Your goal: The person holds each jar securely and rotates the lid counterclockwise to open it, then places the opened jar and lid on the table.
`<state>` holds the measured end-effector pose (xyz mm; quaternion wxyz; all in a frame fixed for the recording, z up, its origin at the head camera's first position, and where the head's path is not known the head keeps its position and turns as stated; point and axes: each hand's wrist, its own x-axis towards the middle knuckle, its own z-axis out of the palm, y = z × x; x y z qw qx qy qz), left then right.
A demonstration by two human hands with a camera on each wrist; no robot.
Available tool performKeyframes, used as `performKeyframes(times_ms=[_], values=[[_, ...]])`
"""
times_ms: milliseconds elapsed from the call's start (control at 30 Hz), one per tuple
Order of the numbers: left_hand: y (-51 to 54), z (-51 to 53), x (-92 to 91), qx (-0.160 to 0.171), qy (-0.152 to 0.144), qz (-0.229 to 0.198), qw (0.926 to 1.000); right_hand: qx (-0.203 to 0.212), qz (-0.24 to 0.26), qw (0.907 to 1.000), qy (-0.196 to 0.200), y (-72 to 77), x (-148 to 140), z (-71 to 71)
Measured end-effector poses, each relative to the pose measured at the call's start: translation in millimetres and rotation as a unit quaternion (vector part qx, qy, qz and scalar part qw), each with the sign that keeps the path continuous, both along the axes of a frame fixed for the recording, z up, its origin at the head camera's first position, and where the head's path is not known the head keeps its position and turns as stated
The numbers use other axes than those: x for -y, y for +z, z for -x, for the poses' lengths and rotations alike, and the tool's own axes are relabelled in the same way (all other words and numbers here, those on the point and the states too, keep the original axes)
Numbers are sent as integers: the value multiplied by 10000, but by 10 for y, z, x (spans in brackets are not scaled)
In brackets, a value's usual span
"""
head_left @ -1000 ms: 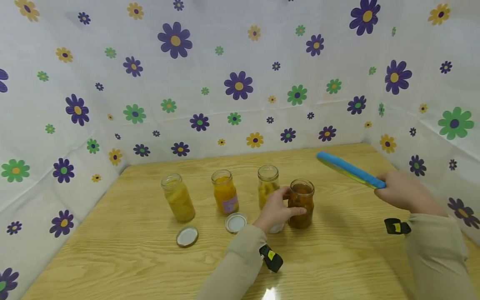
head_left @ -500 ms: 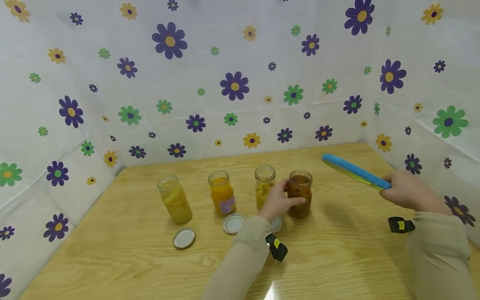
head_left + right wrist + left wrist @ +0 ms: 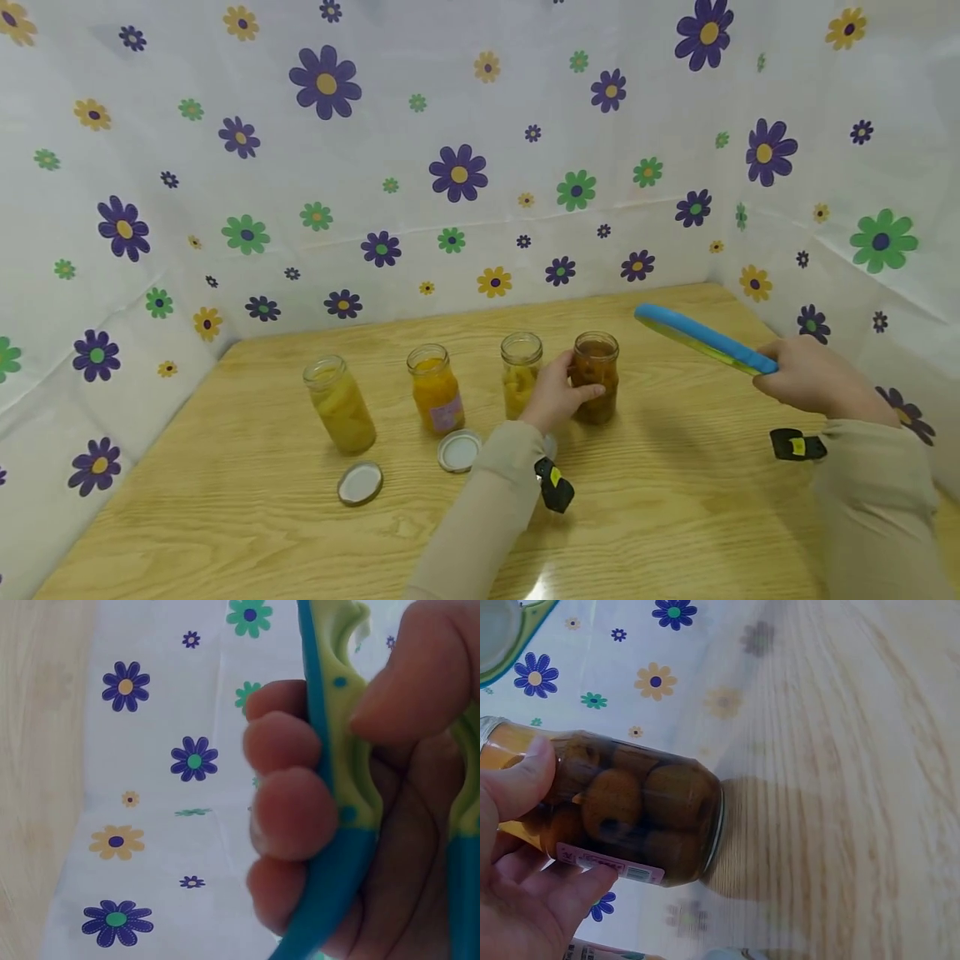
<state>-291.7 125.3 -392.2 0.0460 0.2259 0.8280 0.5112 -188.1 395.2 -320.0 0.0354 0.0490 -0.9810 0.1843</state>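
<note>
My left hand [image 3: 558, 392] grips an unlidded glass jar [image 3: 597, 379] of dark brown liquid. In the left wrist view, round brown fruits fill this jar [image 3: 645, 802]; thumb and fingers lie around it, beside a pink label. To its left stand three more unlidded jars: one with yellow pieces [image 3: 520, 379], partly behind the hand, one of orange fruit [image 3: 435, 392] and one of pale yellow fruit [image 3: 341, 408]. My right hand [image 3: 817, 379] holds a blue-and-green jar opener [image 3: 701, 335] above the table; its fingers curl around the handle [image 3: 349, 750] in the right wrist view.
Two lids lie white side up on the wooden table [image 3: 225, 517]: a left lid [image 3: 360, 483] and a middle lid [image 3: 460, 451]. Another lid [image 3: 551, 447] shows partly beside the left wrist. A flowered white sheet [image 3: 390, 142] encloses the back and sides.
The brown jar has moved away from me, into line with the other jars, still in my left hand. My right hand stays raised with the jar opener. The view has shifted slightly.
</note>
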Motion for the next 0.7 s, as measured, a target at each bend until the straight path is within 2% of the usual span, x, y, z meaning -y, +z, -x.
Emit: performKeyframes(times_ms=[200,333,433,567,700], values=[[-16,-16,-28,-13,146,-57,9999,-153,57,9998,152,26,61,-21],[-45,-124,-10,83,472,-106,9988,-202,45,9995,227,35,118,-31],[-46,-224,50,360,565,-299,9973,-234,51,9994,263,50,157,-35],[1,-343,217,443,280,-318,9981,-359,45,9984,433,62,203,-40],[69,-458,467,129,-310,16,9994,-452,-105,9967,661,47,241,-29]])
